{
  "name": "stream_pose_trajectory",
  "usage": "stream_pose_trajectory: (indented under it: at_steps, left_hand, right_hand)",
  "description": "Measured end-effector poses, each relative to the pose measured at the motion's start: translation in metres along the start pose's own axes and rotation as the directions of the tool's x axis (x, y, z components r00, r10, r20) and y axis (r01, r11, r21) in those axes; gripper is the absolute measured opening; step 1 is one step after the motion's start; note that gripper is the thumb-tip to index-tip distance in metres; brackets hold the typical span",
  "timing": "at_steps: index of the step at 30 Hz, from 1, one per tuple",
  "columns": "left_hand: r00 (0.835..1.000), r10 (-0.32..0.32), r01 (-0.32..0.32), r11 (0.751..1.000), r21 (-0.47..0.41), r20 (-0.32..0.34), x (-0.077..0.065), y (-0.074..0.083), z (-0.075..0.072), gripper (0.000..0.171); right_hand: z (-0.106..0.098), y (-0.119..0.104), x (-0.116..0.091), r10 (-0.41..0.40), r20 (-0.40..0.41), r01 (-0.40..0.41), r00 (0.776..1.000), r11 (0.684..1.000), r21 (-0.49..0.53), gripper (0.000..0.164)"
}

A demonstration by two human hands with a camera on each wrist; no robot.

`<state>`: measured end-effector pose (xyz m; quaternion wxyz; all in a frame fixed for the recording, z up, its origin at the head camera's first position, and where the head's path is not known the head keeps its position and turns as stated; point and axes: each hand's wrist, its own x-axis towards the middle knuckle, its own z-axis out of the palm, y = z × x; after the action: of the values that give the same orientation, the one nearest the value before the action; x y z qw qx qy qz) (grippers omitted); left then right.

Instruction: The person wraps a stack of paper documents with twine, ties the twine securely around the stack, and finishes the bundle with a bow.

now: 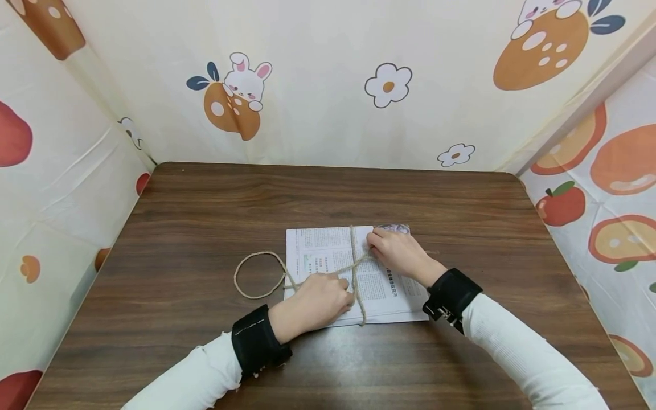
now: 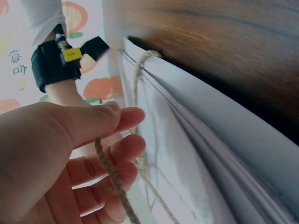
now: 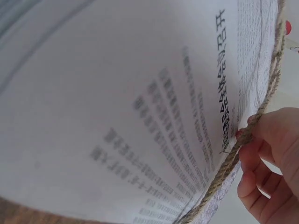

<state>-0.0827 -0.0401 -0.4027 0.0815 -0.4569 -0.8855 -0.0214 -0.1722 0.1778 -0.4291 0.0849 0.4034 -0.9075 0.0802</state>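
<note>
A flat stack of folded newspapers [image 1: 320, 236] lies on the brown wooden table, with twine [image 1: 353, 242] running across its top from far to near edge. Over the left part of the stack, my left hand [image 1: 319, 300] pinches one length of twine [image 2: 112, 175] between thumb and index finger, its other fingers loosely bent. My right hand [image 1: 402, 254], at the stack's far right, pinches twine [image 3: 229, 163] against the paper with thumb and fingertip. Between the hands a strand crosses the lengthwise one. The exact crossing is partly hidden by fingers.
A loose loop of twine [image 1: 237, 279] spreads on the table [image 1: 205, 228] left of the stack. A patterned coloured sheet [image 1: 397, 228] sticks out at the far right corner. Printed cloth [image 1: 318, 85] hangs behind the table and at both sides. Black bands [image 1: 256, 339] circle both wrists.
</note>
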Motion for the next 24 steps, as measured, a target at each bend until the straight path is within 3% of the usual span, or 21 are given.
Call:
stream_pose_trajectory:
  at_steps: [7, 15, 24]
  left_hand:
    - [0.999, 0.045, -0.046, 0.998, 0.038, 0.021, -0.006, 0.001, -0.009, 0.017]
    - [0.998, 0.033, -0.033, 0.999, -0.003, 0.06, -0.012, -0.001, -0.011, 0.016]
    - [0.998, -0.029, 0.031, 0.998, 0.05, -0.055, -0.01, -0.011, -0.019, 0.01]
  right_hand:
    - [0.005, 0.0, 0.004, -0.001, -0.012, 0.001, 1.0, 0.999, -0.048, 0.008]
    - [0.005, -0.001, 0.005, 0.027, -0.018, -0.028, 0.999, 0.997, -0.067, 0.007]
    - [0.003, 0.001, 0.0, 0.022, -0.055, -0.029, 0.998, 0.992, -0.125, 0.011]
